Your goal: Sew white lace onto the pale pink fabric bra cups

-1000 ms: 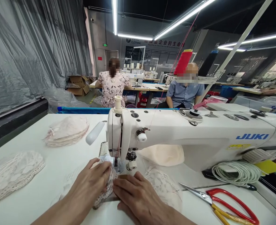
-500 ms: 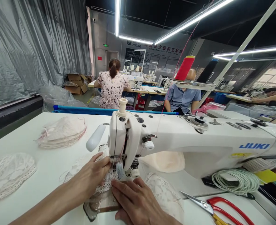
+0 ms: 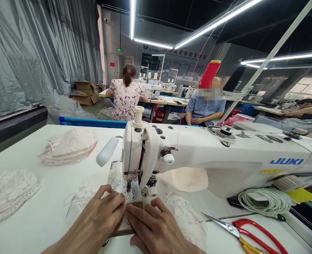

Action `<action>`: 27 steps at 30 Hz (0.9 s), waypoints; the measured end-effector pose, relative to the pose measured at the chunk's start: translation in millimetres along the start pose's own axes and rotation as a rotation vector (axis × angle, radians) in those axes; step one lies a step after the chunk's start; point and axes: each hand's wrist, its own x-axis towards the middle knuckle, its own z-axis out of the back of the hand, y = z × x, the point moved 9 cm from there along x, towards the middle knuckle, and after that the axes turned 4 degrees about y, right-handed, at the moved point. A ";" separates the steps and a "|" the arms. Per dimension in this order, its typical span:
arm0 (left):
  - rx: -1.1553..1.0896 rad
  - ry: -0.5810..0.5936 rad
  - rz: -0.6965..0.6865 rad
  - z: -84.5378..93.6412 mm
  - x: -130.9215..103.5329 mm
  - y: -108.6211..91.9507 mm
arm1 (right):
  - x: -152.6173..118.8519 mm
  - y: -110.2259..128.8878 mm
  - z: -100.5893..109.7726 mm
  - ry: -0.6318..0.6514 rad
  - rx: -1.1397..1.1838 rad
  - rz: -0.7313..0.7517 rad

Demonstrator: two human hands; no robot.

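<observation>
A white JUKI sewing machine (image 3: 211, 151) stands across the table. Just in front of its needle, white lace fabric (image 3: 116, 177) lies partly under the presser foot. My left hand (image 3: 103, 208) is closed, its bent fingertips pinching the lace edge left of the needle. Close beside it, my right hand (image 3: 156, 225) rests on the machine's plate, fingers lying low and spread a little, fingertips near the lace. Whatever is beneath the right palm is hidden. More lace (image 3: 186, 211) lies to the right of that hand.
Stacked lace pieces (image 3: 68, 146) and another lace pile (image 3: 10, 195) are on the left. Red-handled scissors (image 3: 232, 229) lie at right, near a coiled pale green cord (image 3: 265, 203). A peach cup-shaped piece (image 3: 190, 179) sits beneath the machine arm. Other people sit beyond the table.
My left hand has moved down, away from the needle and closer to my right hand. The lace at the plate's front is now mostly covered or shifted back. My right hand has barely moved.
</observation>
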 end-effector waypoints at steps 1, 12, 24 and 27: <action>0.011 -0.022 -0.006 0.5 -0.8 0.7 | 0.4 0.3 0.0 -0.001 -0.004 0.000; -0.024 0.125 0.098 -10.6 1.9 8.7 | 3.0 -0.4 0.0 0.010 0.025 -0.008; -0.087 0.210 0.290 6.9 32.7 66.5 | 0.5 -5.1 -13.8 0.190 0.110 -0.049; -0.081 0.208 0.323 6.6 48.8 85.0 | 2.9 -6.3 -8.2 0.255 0.168 -0.086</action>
